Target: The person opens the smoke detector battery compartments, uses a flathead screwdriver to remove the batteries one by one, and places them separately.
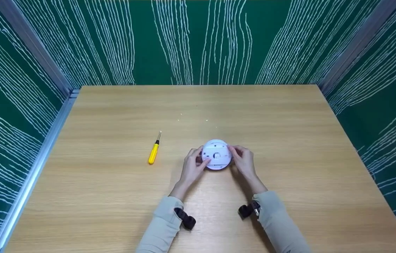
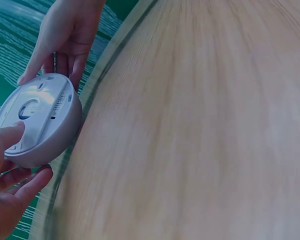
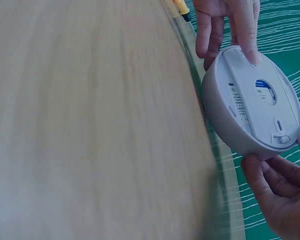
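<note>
A round white device [image 1: 216,154], with the look of a smoke detector, is held between both hands above the table. Its flat back faces up, showing a plate with a round hole, small slots and a printed label [image 3: 238,102]. My left hand [image 1: 191,168] grips the left edge, thumb [image 2: 12,134] on the back plate and fingers beneath. On the opposite side my right hand [image 1: 243,161] pinches the rim between thumb and fingers. In the right wrist view the device [image 3: 220,105] appears tilted, its thick side wall visible. The underside is hidden.
A yellow-handled screwdriver [image 1: 153,151] lies on the wooden table [image 1: 113,196] to the left of the hands. Several tiny pale bits [image 1: 206,120] are scattered beyond the device. Green walls with white streaks [image 1: 170,42] enclose the table's back and sides.
</note>
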A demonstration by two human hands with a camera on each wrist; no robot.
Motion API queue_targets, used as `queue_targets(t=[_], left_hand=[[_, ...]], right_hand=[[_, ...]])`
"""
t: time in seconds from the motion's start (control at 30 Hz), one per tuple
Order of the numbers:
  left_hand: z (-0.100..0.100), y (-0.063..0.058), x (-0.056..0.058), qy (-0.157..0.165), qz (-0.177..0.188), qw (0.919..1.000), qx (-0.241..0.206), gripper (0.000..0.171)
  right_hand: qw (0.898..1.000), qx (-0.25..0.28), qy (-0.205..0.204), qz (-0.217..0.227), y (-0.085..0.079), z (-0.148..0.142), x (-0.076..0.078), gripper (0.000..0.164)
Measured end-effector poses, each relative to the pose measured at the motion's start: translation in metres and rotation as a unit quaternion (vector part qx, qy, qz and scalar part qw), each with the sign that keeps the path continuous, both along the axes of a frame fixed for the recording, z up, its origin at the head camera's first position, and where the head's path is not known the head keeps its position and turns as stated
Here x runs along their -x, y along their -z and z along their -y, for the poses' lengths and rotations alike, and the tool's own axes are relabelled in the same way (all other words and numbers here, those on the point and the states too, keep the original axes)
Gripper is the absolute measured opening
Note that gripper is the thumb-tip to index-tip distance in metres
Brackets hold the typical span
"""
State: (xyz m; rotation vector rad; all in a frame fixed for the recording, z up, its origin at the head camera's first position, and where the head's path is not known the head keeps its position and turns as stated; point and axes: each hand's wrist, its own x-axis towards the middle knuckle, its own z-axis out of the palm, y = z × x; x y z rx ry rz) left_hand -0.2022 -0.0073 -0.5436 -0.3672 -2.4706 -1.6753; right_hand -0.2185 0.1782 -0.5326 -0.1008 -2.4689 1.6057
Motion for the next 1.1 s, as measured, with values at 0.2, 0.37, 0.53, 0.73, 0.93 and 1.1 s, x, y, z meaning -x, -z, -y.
queue_targets(t=[0.2,0.37,0.53,0.73,0.93,1.1], left_hand=[[0.0006,0.0032,0.0021,-0.022,-0.002,0.9997,0.003,0.048],[0.0007,0.0049,0.0035,-0.03,0.006,0.9994,-0.017,0.047],[0.0005,0.0075,0.0057,-0.034,0.024,0.9987,-0.029,0.046],[0.0004,0.0069,0.0071,-0.04,0.045,0.9979,-0.023,0.045],[-0.0004,0.007,0.008,-0.048,0.063,0.9966,-0.02,0.042],[-0.0013,0.0064,0.0086,-0.053,0.08,0.9951,-0.024,0.04]], right_hand=[[1.0,0.009,-0.001,0.028,0.0012,0.0024,0.001,0.032],[0.999,0.012,-0.002,0.05,0.0029,0.0031,0.0018,0.034],[0.998,0.005,-0.002,0.068,0.0054,0.0032,0.0035,0.033],[0.997,0.015,-0.011,0.079,0.0073,0.0036,0.0048,0.033],[0.995,0.017,-0.021,0.101,0.0073,0.0031,0.0049,0.033],[0.992,0.012,-0.028,0.121,0.0063,0.0024,0.0044,0.037]])
